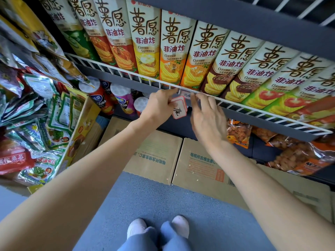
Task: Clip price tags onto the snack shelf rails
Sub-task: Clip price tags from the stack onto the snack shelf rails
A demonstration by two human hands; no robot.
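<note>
Both hands are raised to the white wire rail (235, 104) that runs along the front of the snack shelf. The left hand (159, 107) grips a small stack of price tags (179, 107), white cards with red borders and handwriting on the front one, its fingers curled around their left edge while its index finger stretches up to touch the rail. The right hand (208, 116) hangs just beside the tags with its fingers loosely spread and pointing upward, the fingertips at the rail where another tag (186, 93) seems to sit, blurred and partly hidden; whether the fingers pinch it cannot be told. Behind the rail stands a row of tall chip boxes (174, 49) in cream, orange, brown and green. Below, on the lower shelf, stand chip cans (121, 98), and to the right lie orange snack bags (293, 156). Cardboard boxes (199, 163) rest on the blue floor (145, 196), and hanging snack packets (30, 113) fill the left side. The person's white shoes (157, 227) show at the bottom.
</note>
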